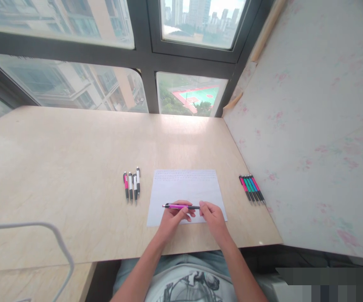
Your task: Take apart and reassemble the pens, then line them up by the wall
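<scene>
Over the lower part of a white sheet of paper [186, 188], both hands are on one purple pen [178, 206] with a dark grip, held level. My left hand [175, 216] is closed around its purple barrel. At the dark tip end, the fingers of my right hand [212, 213] pinch it; the very tip is hidden by them. Lines of small writing run along the top of the paper. Left of the sheet lie several pens [132, 186], one pink and the others white, with dark grips. To the right is a row of several pink, green and blue pens [251, 188].
The pale desk [83, 167] reaches back to a dark-framed window [151, 58]. A flowered wall [310, 134] rises along the desk's right edge, close to the right pen row. A grey-white cable [55, 233] arches over the front left corner.
</scene>
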`<control>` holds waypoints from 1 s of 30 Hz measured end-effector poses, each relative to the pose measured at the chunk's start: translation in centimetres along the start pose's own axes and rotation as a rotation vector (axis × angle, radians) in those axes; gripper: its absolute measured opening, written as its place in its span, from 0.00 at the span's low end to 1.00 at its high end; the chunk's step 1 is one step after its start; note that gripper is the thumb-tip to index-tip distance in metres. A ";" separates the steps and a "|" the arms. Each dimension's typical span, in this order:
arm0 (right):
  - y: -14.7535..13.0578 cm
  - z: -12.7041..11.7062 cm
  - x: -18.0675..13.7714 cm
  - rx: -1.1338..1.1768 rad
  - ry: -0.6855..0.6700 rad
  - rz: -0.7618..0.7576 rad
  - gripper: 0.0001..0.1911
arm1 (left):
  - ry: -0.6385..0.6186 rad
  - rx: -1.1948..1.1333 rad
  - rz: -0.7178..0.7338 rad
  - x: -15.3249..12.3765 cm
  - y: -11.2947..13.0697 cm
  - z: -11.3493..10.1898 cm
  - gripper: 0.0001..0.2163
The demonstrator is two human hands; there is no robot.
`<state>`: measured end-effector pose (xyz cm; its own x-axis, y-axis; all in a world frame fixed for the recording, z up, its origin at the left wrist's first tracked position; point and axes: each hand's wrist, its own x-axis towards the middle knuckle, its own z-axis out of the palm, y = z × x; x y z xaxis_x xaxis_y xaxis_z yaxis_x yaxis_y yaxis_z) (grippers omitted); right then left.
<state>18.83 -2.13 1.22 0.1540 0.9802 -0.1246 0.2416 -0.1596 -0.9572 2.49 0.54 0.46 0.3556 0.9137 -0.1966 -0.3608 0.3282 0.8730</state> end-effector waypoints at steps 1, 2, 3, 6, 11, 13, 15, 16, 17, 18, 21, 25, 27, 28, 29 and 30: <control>-0.1 0.0 0.0 -0.010 -0.001 -0.014 0.26 | -0.001 0.003 -0.004 0.0 0.0 0.0 0.11; -0.2 0.1 0.0 -0.024 -0.001 -0.028 0.25 | 0.001 0.008 -0.003 0.0 0.0 0.0 0.11; -0.3 0.1 0.0 -0.039 0.005 -0.046 0.25 | 0.004 0.014 0.000 0.0 0.0 0.0 0.11; -0.7 0.2 -0.1 -0.083 0.040 -0.123 0.22 | 0.015 0.024 0.015 0.1 0.1 -0.1 0.10; -1.4 0.3 0.0 -0.059 0.028 -0.234 0.11 | 0.087 0.001 0.011 0.2 0.5 0.0 0.11; -1.5 0.3 0.1 -0.011 0.024 -0.220 0.09 | 0.106 -0.015 0.005 0.2 0.5 0.1 0.12; -1.4 0.3 0.3 0.022 0.034 -0.178 0.09 | 0.112 -0.011 0.004 0.2 0.5 0.1 0.12; -1.3 0.3 0.4 0.027 0.033 -0.149 0.10 | 0.110 -0.001 0.005 0.2 0.5 0.1 0.12; -1.2 0.2 0.5 0.026 0.029 -0.117 0.11 | 0.106 0.011 0.007 0.2 0.4 0.2 0.12; -1.2 0.2 0.5 0.023 0.021 -0.088 0.15 | 0.099 0.021 0.008 0.2 0.4 0.1 0.12; -1.1 -0.1 0.6 0.026 -0.028 -0.054 0.19 | 0.093 0.019 0.006 0.2 0.2 0.0 0.12; -1.1 -0.5 0.6 0.058 -0.036 -0.094 0.11 | 0.110 0.006 -0.001 0.2 0.0 -0.1 0.12; -1.1 -0.6 0.5 0.090 -0.033 -0.088 0.13 | 0.106 0.013 -0.001 0.2 0.0 -0.1 0.12; -1.1 -0.6 0.5 0.104 -0.039 -0.079 0.12 | 0.103 0.017 0.000 0.2 -0.1 -0.1 0.12; -1.1 -0.6 0.5 0.111 -0.043 -0.070 0.12 | 0.102 0.020 0.002 0.2 -0.1 -0.1 0.12; -1.1 -0.6 0.5 0.111 -0.046 -0.064 0.13 | 0.104 0.023 0.004 0.2 -0.1 -0.1 0.12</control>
<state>19.20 -1.52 2.31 0.0972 0.9927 -0.0719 0.1417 -0.0853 -0.9862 2.51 0.71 0.30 0.2623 0.9353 -0.2376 -0.3418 0.3203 0.8835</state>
